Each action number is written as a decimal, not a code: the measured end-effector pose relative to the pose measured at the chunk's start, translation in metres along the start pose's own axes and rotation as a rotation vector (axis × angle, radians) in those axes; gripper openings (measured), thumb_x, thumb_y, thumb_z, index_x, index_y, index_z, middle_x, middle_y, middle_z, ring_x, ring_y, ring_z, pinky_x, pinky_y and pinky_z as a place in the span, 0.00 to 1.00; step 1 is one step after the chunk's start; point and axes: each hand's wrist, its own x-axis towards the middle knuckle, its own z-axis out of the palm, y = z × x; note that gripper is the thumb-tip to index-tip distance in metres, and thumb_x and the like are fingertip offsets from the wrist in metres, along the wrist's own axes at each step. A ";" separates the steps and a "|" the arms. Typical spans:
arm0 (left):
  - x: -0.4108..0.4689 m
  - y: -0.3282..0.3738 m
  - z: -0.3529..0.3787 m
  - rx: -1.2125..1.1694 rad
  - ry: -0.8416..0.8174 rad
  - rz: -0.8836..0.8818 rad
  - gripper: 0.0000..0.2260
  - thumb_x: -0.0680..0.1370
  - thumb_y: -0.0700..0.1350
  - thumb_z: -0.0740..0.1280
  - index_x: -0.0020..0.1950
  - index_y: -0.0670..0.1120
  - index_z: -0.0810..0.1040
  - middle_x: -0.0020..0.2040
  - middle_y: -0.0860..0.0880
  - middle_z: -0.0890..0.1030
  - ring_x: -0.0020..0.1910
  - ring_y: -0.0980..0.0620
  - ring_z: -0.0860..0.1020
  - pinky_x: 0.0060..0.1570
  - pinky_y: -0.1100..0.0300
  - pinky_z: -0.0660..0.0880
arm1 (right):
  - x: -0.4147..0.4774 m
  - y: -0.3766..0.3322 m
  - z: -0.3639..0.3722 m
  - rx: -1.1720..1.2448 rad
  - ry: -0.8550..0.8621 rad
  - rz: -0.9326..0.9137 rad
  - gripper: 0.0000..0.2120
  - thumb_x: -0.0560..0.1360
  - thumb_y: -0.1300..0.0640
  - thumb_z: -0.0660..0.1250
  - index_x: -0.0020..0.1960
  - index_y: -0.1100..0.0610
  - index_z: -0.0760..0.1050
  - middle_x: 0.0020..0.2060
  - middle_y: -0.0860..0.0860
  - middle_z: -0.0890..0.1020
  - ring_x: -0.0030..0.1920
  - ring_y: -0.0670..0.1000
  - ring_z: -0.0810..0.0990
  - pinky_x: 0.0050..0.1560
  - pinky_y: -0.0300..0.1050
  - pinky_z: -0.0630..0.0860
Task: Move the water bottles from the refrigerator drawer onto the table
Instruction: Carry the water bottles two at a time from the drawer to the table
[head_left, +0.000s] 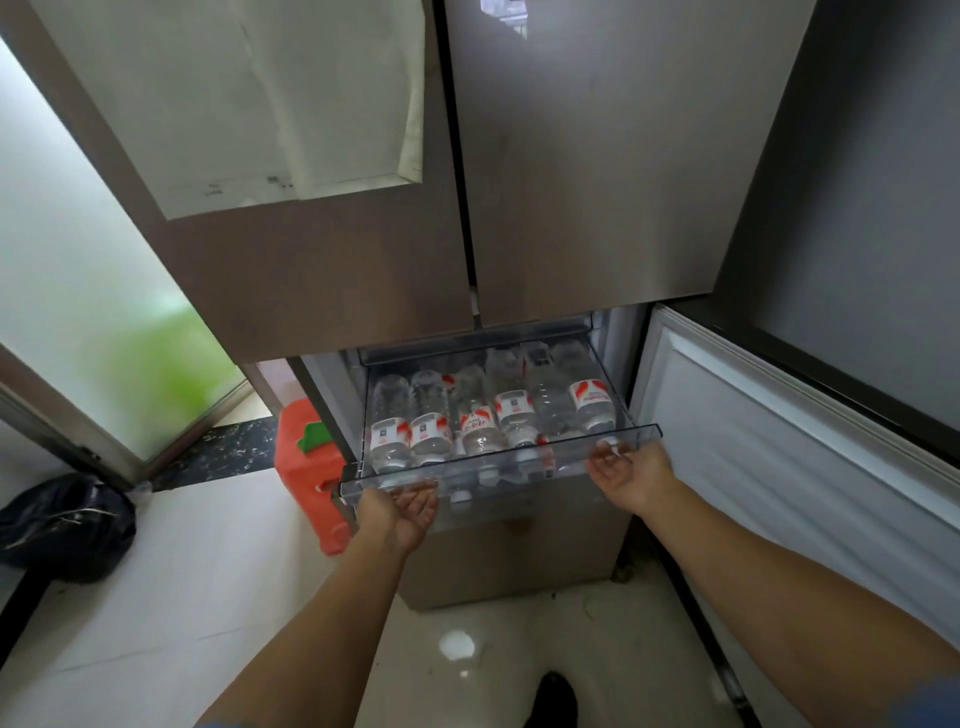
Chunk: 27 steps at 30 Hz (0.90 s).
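Both hands reach to the clear drawer (519, 457), which stands pulled out of the fridge (597, 182) below its two closed upper doors. The left hand (400, 512) is palm up at the left part of the front lip, and the right hand (631, 475) is palm up at the right part. The fingers of each are bent up under the lip and hold it, it seems lightly, because the fingertips are not sharp behind the clear plastic. The bottles (480, 434) lie on their sides in the drawer, close side by side, caps toward the person, with white and red labels. More bottles lie behind them. At the right a lower door (779, 441) is open and shows its white inner side. Left of the drawer an orange stool (306, 478) stands on the floor (208, 597), and a black bag (67, 525) lies further left.
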 end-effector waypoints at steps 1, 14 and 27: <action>-0.001 -0.002 -0.005 -0.014 -0.008 -0.009 0.15 0.82 0.42 0.43 0.49 0.39 0.67 0.59 0.32 0.75 0.48 0.40 0.77 0.57 0.49 0.71 | -0.003 0.000 -0.004 -0.007 0.002 0.002 0.17 0.82 0.49 0.50 0.41 0.57 0.68 0.41 0.58 0.78 0.42 0.56 0.79 0.41 0.53 0.75; -0.010 0.005 -0.014 0.155 -0.034 -0.051 0.20 0.84 0.49 0.48 0.68 0.36 0.63 0.57 0.35 0.76 0.47 0.40 0.78 0.50 0.49 0.76 | -0.034 -0.001 -0.013 -0.834 -0.029 0.008 0.25 0.81 0.43 0.55 0.54 0.65 0.75 0.47 0.62 0.84 0.49 0.60 0.83 0.51 0.53 0.80; -0.019 0.037 -0.017 1.083 0.088 0.436 0.08 0.80 0.44 0.62 0.47 0.41 0.77 0.39 0.39 0.81 0.33 0.47 0.78 0.31 0.59 0.73 | 0.007 0.025 0.125 -1.735 -0.296 -0.497 0.10 0.76 0.51 0.68 0.38 0.53 0.80 0.34 0.51 0.82 0.36 0.51 0.80 0.44 0.50 0.77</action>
